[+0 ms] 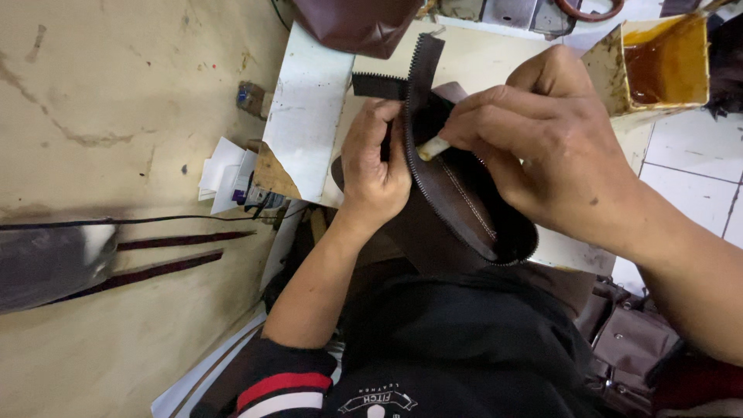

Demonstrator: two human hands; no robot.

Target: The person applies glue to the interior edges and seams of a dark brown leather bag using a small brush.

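Light even and soft, moderately bright, apparently from overhead; no hard shadows. Pale cream worktop (480,58) reads bright, close to washed out near the top edge. Dull sheen on the open tin of amber glue (669,58). Dark brown leather piece with zipper edging (457,201) holds stitch detail, centre sharp. Right hand (553,143) looms large, stretched by the wide lens. Grey smear at left edge (46,263) blurred, out of focus. Black shirt (464,348) loses detail in shade.
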